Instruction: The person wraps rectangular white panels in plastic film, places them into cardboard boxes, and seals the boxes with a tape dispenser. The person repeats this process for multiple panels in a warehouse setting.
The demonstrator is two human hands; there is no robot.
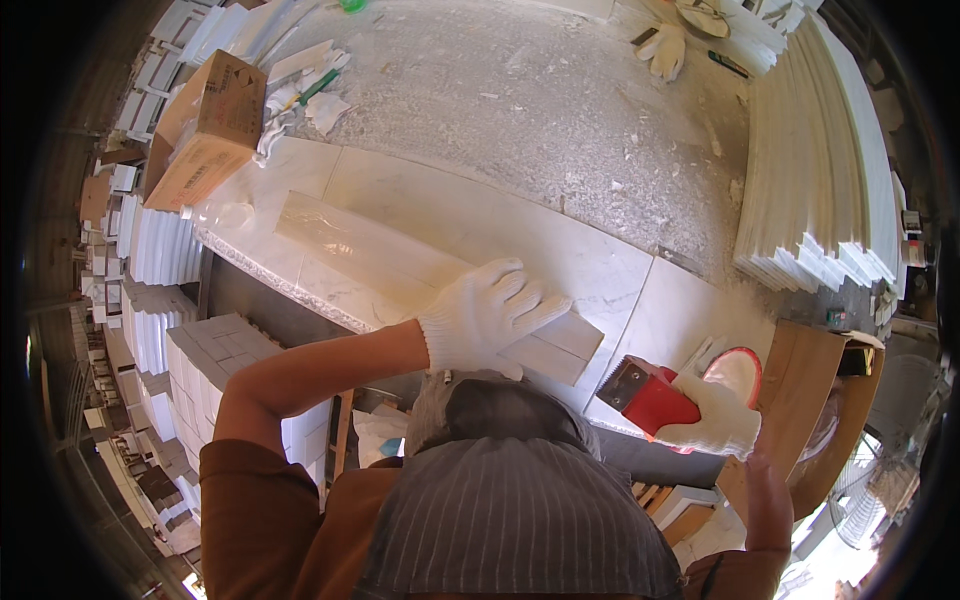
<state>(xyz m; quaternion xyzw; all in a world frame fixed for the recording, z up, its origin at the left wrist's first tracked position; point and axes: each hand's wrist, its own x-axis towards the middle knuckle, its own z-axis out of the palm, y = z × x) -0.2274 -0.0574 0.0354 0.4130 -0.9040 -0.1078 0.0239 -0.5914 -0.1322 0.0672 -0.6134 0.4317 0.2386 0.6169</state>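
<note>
A long pale bundle of flat strips point(375, 255), with a glossy clear film over its far-left part, lies slantwise across the marble-patterned tabletop. My left hand point(485, 315), in a white knit glove, rests on the bundle near its right end. Its fingers are spread and stretched out over the strips. In my right hand point(715, 415), also gloved, is a red tape dispenser point(660, 397) with a toothed metal edge turned left toward the bundle's end. Behind that hand shows a round roll with a red rim point(735, 372). The palm side of each glove is hidden.
An open cardboard box point(215, 120) stands at the far left beside a clear plastic bottle point(225, 214). Tall stacks of white panels point(815, 170) rise at the right. Another carton point(790, 400) sits near my right arm. Loose gloves point(663, 52) lie on the dusty far surface.
</note>
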